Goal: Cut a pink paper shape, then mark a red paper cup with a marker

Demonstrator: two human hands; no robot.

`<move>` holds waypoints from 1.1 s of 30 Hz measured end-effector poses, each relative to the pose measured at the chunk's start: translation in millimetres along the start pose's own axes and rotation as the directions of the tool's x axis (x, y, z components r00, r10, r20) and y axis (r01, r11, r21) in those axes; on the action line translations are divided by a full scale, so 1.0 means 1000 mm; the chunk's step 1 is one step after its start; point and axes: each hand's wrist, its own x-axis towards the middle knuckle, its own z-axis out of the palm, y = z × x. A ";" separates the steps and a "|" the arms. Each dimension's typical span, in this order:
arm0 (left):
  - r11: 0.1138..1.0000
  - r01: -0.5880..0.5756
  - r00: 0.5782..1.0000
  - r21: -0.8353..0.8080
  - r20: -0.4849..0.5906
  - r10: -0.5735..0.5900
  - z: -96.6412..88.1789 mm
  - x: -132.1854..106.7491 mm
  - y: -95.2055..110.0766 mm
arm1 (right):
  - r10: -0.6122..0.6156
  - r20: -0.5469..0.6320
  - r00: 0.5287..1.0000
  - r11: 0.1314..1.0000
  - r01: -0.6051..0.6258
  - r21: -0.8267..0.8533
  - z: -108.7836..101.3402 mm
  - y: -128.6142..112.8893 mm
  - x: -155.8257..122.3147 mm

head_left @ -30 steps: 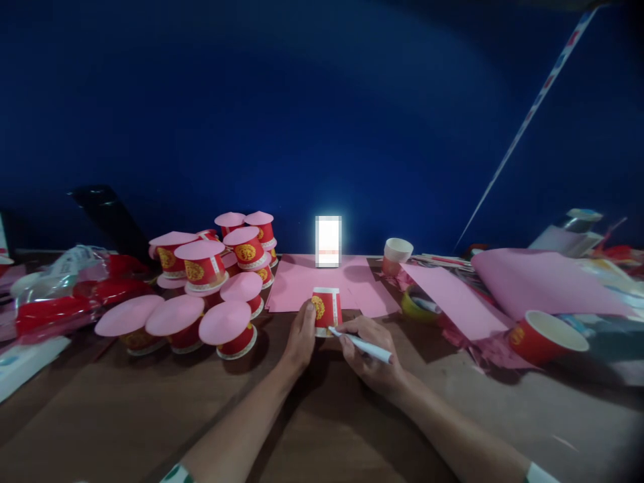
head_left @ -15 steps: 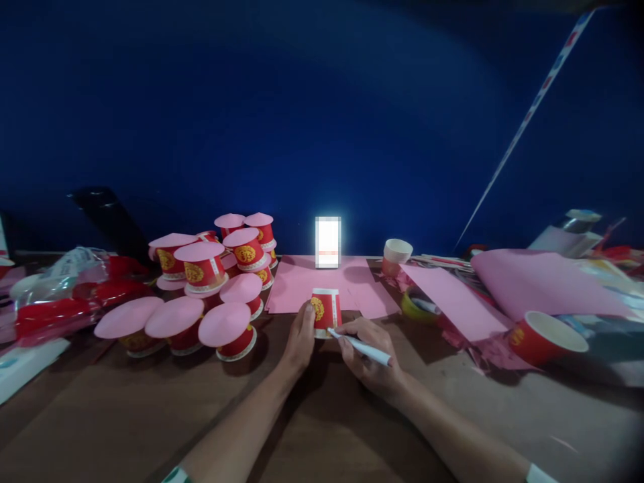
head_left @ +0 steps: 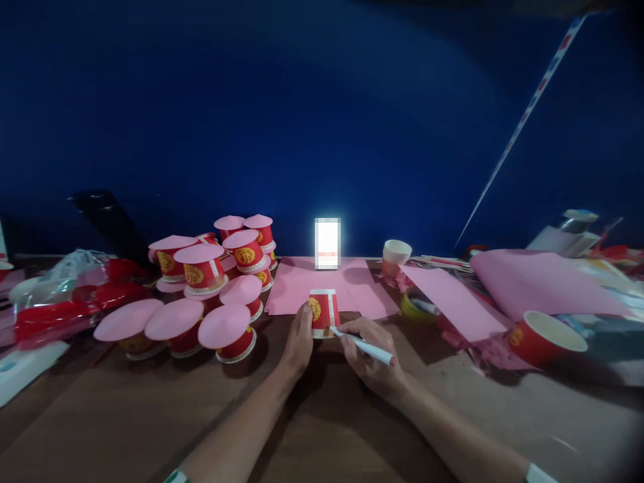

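in the frame's lower centre, our left hand (head_left: 298, 343) grips a red paper cup (head_left: 323, 310); our right hand (head_left: 373, 357) pinches a white marker (head_left: 368, 346) near its lower edge. we seem mid-marking; the next stroke wants steadiness.

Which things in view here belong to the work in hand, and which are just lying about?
Work in hand:
red cup, in left hand
white pen, in right hand, tip at the cup
pink-topped cups, probably

Apparently lying about:
plastic packaging, far left
crumpled pink scraps, right
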 end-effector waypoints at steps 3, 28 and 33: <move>0.999 -0.031 0.999 0.011 0.038 0.031 -0.001 0.001 -0.002 | -0.014 0.022 1.000 1.000 0.014 0.003 0.001 0.001 -0.001; 0.998 -0.036 0.995 0.054 0.091 0.031 -0.004 0.002 -0.010 | 0.055 -0.044 0.998 0.997 -0.057 -0.050 0.001 0.003 -0.003; 0.991 -0.077 0.994 0.113 0.079 0.069 -0.004 0.001 -0.007 | 0.036 -0.028 0.999 0.999 -0.037 -0.039 0.001 0.002 -0.003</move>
